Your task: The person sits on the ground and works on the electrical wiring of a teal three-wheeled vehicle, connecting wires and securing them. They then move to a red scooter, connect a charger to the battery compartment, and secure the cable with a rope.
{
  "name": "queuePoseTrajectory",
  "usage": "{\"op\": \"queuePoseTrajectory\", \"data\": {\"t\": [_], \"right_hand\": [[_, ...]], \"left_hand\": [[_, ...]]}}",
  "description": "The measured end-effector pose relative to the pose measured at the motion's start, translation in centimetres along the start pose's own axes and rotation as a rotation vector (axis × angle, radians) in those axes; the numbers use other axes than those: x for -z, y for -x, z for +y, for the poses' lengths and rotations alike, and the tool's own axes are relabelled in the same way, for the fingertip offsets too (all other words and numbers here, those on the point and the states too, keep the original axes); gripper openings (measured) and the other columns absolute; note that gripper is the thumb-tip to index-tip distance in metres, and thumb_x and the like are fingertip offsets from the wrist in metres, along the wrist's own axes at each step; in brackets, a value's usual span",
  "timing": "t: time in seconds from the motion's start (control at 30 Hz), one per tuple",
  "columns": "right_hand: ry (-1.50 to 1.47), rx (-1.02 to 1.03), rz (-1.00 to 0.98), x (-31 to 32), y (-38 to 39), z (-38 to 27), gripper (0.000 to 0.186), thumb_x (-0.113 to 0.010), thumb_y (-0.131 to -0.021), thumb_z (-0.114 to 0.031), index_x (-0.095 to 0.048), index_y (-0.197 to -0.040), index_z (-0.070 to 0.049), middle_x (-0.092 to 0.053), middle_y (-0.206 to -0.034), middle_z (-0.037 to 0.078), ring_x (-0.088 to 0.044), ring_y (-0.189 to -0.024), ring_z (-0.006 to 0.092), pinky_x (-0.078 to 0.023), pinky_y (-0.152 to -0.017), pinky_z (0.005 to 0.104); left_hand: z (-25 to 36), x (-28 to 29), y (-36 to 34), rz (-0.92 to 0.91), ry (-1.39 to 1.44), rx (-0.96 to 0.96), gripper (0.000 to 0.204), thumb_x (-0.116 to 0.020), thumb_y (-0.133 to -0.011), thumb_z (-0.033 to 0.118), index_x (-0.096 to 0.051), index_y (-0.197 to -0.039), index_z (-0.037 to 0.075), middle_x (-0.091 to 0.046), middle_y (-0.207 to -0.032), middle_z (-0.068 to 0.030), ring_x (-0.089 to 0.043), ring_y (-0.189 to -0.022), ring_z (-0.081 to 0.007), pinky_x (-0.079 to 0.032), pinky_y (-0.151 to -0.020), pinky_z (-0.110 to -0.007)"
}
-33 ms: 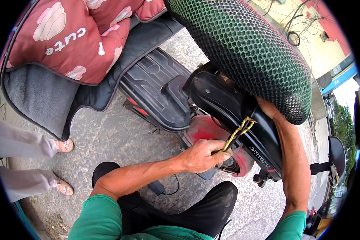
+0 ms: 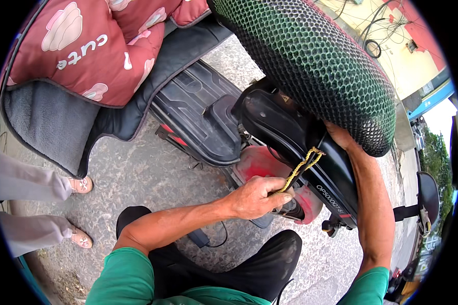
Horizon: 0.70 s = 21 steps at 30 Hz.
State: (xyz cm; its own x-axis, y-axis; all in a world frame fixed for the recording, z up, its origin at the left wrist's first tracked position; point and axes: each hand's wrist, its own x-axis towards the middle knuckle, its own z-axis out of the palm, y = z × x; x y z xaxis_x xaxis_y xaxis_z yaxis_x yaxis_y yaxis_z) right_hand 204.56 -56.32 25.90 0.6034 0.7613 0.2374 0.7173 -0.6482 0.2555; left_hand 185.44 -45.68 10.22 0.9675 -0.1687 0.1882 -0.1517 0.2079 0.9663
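My left hand (image 2: 258,197) pinches a yellow-and-black braided rope (image 2: 301,170) at centre frame, its length slanting up-right to a glossy black plastic scooter body (image 2: 336,169), near my right hand (image 2: 339,137) (fingers hidden, grip impossible to tell).

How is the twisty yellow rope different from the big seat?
The yellow rope is thin, while the seat is wide and bulky. The rope looks twisted; the seat wears a green-and-black honeycomb mesh. The left hand grips the rope, but the right hand reaches under the seat's edge. Both show repeating patterns.
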Motion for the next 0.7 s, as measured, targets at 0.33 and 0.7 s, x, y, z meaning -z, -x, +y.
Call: {"op": "queuePoseTrajectory", "data": {"t": [0.33, 0.7], "right_hand": [[-0.155, 0.01, -0.005, 1.7, 0.5, -1.2, 0.038, -0.068, -0.092, -0.031, -0.068, -0.123, -0.009, -0.067, -0.123, 0.014, -0.061, -0.116, 0.0295, -0.044, -0.103, 0.0416], [-0.201, -0.029, -0.113, -0.5, -0.5, 0.3, 0.047, -0.075, -0.088, -0.036, -0.067, -0.127, -0.01, -0.067, -0.128, 0.011, -0.06, -0.119, 0.0277, -0.041, -0.107, 0.0387]], "left_hand": [[1.4, 0.6, 0.7, 0.026, 0.038, 0.036, 0.026, -0.059, -0.101, 0.023, -0.063, -0.113, -0.001, -0.062, -0.08, -0.0008, -0.055, -0.069, -0.0058, -0.048, -0.062, -0.024], [0.9, 1.2, 0.8, 0.058, 0.016, 0.0, 0.026, -0.059, -0.101, 0.022, -0.064, -0.113, -0.001, -0.062, -0.079, -0.001, -0.056, -0.069, -0.0052, -0.048, -0.063, -0.024]]}}
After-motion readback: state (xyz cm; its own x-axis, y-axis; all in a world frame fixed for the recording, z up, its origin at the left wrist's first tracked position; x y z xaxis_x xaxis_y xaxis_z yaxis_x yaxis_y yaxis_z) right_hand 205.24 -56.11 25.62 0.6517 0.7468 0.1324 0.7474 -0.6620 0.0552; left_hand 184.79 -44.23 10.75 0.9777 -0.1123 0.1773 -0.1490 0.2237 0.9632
